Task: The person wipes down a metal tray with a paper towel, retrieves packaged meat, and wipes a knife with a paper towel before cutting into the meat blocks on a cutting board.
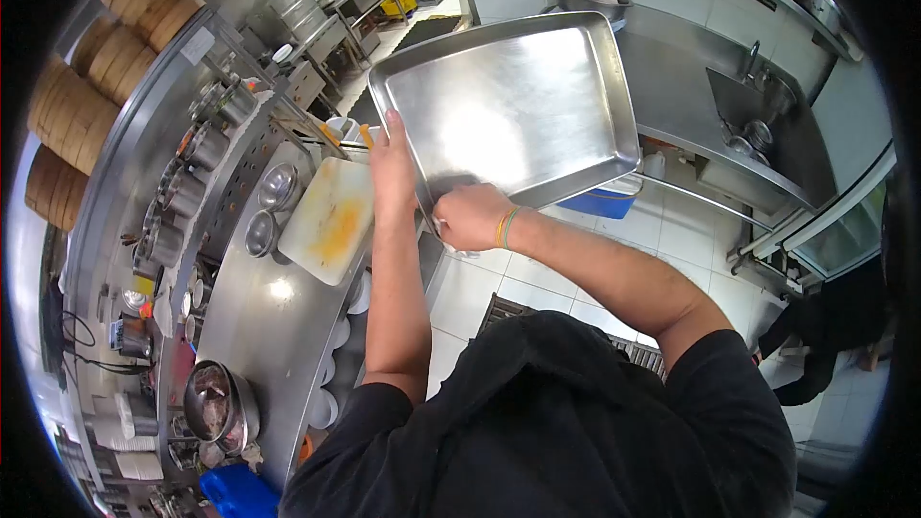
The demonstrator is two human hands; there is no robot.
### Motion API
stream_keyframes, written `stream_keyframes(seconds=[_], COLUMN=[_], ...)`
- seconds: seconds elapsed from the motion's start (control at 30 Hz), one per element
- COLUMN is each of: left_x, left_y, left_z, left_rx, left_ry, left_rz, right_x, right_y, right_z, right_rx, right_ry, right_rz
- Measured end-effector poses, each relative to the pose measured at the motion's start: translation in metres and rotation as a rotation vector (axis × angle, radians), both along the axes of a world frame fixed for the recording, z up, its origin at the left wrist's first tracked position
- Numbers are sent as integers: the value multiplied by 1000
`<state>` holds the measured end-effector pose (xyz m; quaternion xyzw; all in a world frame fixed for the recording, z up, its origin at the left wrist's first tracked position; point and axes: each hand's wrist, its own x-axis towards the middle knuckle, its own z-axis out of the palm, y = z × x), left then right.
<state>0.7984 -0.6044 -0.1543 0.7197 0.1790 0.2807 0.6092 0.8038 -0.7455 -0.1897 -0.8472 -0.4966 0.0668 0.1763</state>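
A large rectangular metal tray (518, 105) is held up tilted in front of me, its shiny inside facing me. My left hand (390, 170) grips its left rim, with a finger pointing up along the edge. Closed in a fist, my right hand (474, 215) is at the tray's lower left corner. A small whitish bit shows by its fingers, but I cannot make out what it is. Left of my left forearm, a white cutting board (331, 219) with yellow-orange stains lies on the steel counter (257, 302), beside small metal bowls (270, 211).
Bamboo steamers (72, 113) and metal pots (182, 190) stand on the left shelves. A pot with food (221, 405) is at lower left. A blue cooler box (600, 201) sits on the floor, below a sink (758, 120). A person in dark clothes (825, 326) is at right.
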Motion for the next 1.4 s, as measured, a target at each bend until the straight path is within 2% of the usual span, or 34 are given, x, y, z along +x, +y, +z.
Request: stream_keyframes(seconds=[0.1,0.2,0.27,0.37,0.5,0.57,0.6,0.67,0.73,0.87,0.97,1.1,1.17,1.23,1.3,1.37,1.4], left_x=[15,6,4,-6,-13,-12,-10,-16,-20,-36,-41,-45,-45,-41,-38,-37,-37], left_y=[17,10,17,11,-13,-13,-15,-21,-25,-36,-50,-56,-57,-54,-51,-48,-45], left_z=[-34,-20,-20,-13,-8,-24,-31,-41,-57,-62,-90,-87,-88,-90,-97,-99,-98], left_rx=[-145,-307,-259,-199,-179,-164,-158,-141,-119,54,-65,-52,-48,-57,-115,-134,-123], left_ry=[-40,-34,-94,-93,-29,42,72,15,-65,183,85,104,117,142,133,124,122], left_rz=[-73,-45,-65,-17,-58,-31,-22,-151,-222,-286,-330,-361,-371,-394,-392,-394,-400], right_x=[10,24,47,87,118,120,119,115,127,155,172,177,150,111,87,62,57], right_y=[-25,-79,-116,-172,-215,-221,-222,-218,-215,-202,-203,-178,-140,-91,-53,-30,-23], right_z=[-2,12,4,-16,-60,-81,-79,-74,-78,-49,-40,-53,-46,-37,-45,-33,-32], right_rx=[-102,-153,-172,-205,-217,-203,-169,-112,52,360,479,710,881,918,979,998,966], right_ry=[-30,-133,-169,-308,-325,-344,-333,-305,-391,-573,-464,-382,-102,28,-71,50,9], right_rz=[-54,-204,-413,-584,-646,-700,-763,-878,-918,-999,-1013,-1084,-1070,-962,-773,-595,-442])
